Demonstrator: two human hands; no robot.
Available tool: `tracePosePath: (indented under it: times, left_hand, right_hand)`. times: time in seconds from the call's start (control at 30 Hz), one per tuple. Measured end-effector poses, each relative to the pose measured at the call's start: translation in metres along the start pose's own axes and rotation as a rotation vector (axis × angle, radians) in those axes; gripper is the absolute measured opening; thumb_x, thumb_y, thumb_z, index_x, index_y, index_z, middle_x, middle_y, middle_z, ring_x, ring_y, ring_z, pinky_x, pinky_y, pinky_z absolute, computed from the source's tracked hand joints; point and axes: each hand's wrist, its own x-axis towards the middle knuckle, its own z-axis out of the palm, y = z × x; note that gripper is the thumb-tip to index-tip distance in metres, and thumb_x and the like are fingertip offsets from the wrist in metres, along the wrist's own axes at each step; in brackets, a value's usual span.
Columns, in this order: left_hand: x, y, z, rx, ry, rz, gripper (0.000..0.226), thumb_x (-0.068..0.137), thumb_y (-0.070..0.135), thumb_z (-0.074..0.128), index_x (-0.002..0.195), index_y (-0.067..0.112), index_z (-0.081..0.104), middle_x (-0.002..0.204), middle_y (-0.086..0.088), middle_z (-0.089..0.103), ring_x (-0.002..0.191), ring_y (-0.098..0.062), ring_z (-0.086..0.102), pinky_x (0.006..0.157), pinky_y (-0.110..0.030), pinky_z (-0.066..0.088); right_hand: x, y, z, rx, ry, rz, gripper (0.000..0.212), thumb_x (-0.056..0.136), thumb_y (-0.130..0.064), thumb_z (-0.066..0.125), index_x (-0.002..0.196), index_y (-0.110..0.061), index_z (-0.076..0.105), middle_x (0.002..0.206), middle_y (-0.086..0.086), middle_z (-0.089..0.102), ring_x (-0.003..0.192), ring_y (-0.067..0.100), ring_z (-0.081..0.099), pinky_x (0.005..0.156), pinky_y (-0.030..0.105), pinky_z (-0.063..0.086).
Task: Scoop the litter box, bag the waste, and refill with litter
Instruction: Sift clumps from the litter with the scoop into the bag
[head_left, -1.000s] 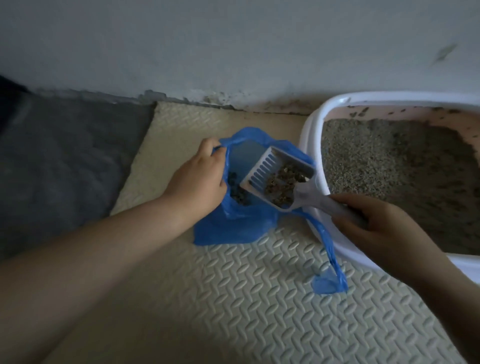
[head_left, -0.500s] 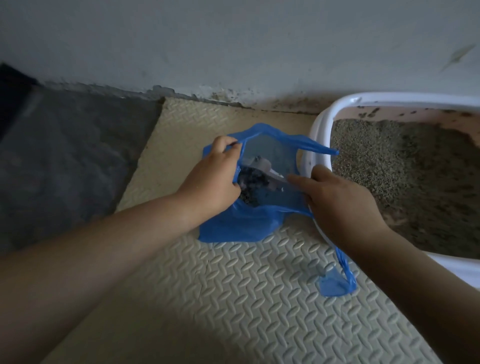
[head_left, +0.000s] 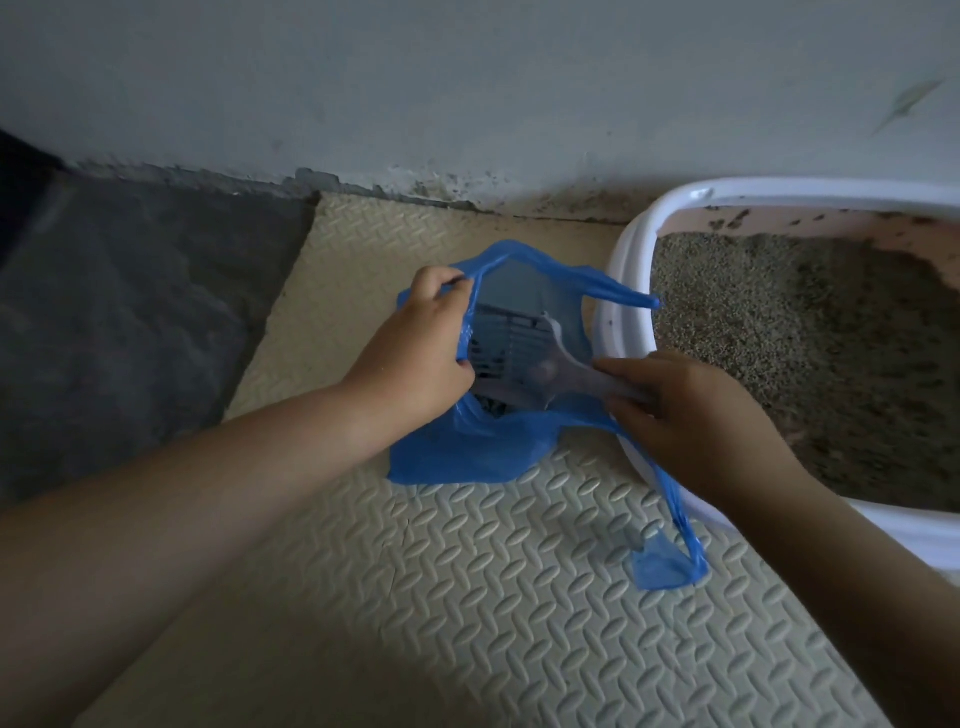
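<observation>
Left hand (head_left: 415, 343) pinches the blue bag (head_left: 467, 457) rim open on the mat (head_left: 467, 597); right hand (head_left: 680, 415) grips the scoop (head_left: 524, 353) handle, head inside, beside the litter box (head_left: 628, 270).

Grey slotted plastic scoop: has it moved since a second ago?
Yes: the grey scoop went left, away from the white litter box rim, into the blue plastic bag.

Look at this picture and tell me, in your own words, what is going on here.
A person is cleaning a white litter box. Their left hand holds a blue plastic bag open on the foam mat. Their right hand grips a grey litter scoop, its slotted head tipped inside the bag. Dark waste lies at the bag's bottom. The box beside it holds litter.
</observation>
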Motion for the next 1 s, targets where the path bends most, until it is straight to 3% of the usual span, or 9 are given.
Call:
tracePosePath:
  times: [0.1,0.27,0.4,0.47,0.53,0.67,0.73,0.87,1.0]
  left_hand:
    - [0.001,0.002,0.001,0.0,0.008,0.019,0.071,0.086,0.012,0.063,0.147,0.009,0.027,0.147,0.004,0.02,0.109,-0.015,0.052,0.085,-0.025,0.046]
    - [0.006,0.01,0.007,-0.031,0.044,0.062,0.061,0.089,0.021,0.058,0.145,0.016,0.033,0.144,0.006,0.025,0.115,-0.014,0.049,0.089,-0.035,0.048]
    - [0.018,0.034,0.021,-0.064,0.068,0.129,0.052,0.091,0.02,0.057,0.141,0.017,0.042,0.143,0.004,0.031,0.127,-0.014,0.039,0.1,-0.032,0.04]
    - [0.027,0.05,0.031,-0.073,0.058,0.157,0.052,0.091,0.02,0.057,0.14,0.016,0.042,0.142,0.003,0.032,0.128,-0.015,0.038,0.101,-0.029,0.037]
    - [0.035,0.066,0.042,-0.076,0.046,0.187,0.052,0.091,0.02,0.057,0.14,0.016,0.041,0.142,0.001,0.033,0.128,-0.016,0.038,0.1,-0.029,0.036]
    - [0.045,0.098,0.068,-0.066,-0.011,0.232,0.054,0.093,0.023,0.056,0.142,0.014,0.037,0.145,0.001,0.032,0.129,-0.018,0.037,0.102,-0.032,0.036]
    - [0.05,0.109,0.083,-0.049,-0.038,0.229,0.059,0.094,0.028,0.054,0.146,0.013,0.03,0.152,-0.001,0.026,0.136,-0.02,0.03,0.109,-0.035,0.03]
    - [0.055,0.115,0.108,-0.061,-0.09,0.172,0.071,0.097,0.035,0.046,0.153,0.015,0.007,0.16,0.004,-0.004,0.146,-0.014,0.001,0.115,-0.03,0.013]
    - [0.05,0.109,0.124,-0.161,-0.03,0.188,0.065,0.1,0.026,0.035,0.153,0.018,-0.001,0.159,0.007,-0.013,0.145,-0.008,-0.006,0.112,-0.023,0.009]
  right_hand:
    - [-0.009,0.005,-0.018,0.2,-0.047,0.12,0.034,0.084,-0.015,0.065,0.107,-0.04,0.07,0.08,-0.01,0.071,0.074,-0.001,0.063,0.066,0.016,0.044]
    - [-0.034,0.029,-0.052,0.536,-0.095,0.266,0.034,0.087,-0.014,0.065,0.093,-0.046,0.072,0.08,0.004,0.071,0.07,0.016,0.062,0.066,0.031,0.048]
    - [-0.052,0.051,-0.07,0.684,-0.012,0.361,0.042,0.086,-0.009,0.065,0.083,-0.05,0.073,0.089,-0.007,0.075,0.08,0.003,0.066,0.074,0.019,0.051]
    - [-0.06,0.064,-0.076,0.694,0.025,0.412,0.035,0.085,-0.011,0.065,0.087,-0.044,0.074,0.091,-0.008,0.075,0.086,0.006,0.067,0.082,0.026,0.051]
    - [-0.067,0.077,-0.081,0.677,0.062,0.461,0.027,0.085,-0.014,0.066,0.097,-0.038,0.073,0.091,-0.006,0.075,0.088,0.012,0.067,0.086,0.034,0.049]
    - [-0.081,0.109,-0.094,0.415,0.13,0.515,0.024,0.086,-0.02,0.068,0.093,-0.042,0.07,0.081,-0.003,0.073,0.077,0.017,0.064,0.071,0.034,0.049]
    - [-0.085,0.126,-0.1,0.178,0.075,0.491,0.021,0.087,-0.024,0.067,0.096,-0.043,0.067,0.078,-0.005,0.071,0.073,0.019,0.064,0.07,0.038,0.051]
    - [-0.082,0.146,-0.111,-0.03,-0.134,0.48,0.01,0.089,-0.036,0.061,0.094,-0.039,0.069,0.067,-0.013,0.064,0.059,0.004,0.056,0.058,0.025,0.043]
    - [-0.069,0.146,-0.109,-0.064,-0.384,0.447,0.057,0.076,-0.069,0.043,0.086,-0.023,0.075,0.067,0.004,0.067,0.051,0.015,0.048,0.052,0.026,0.037]
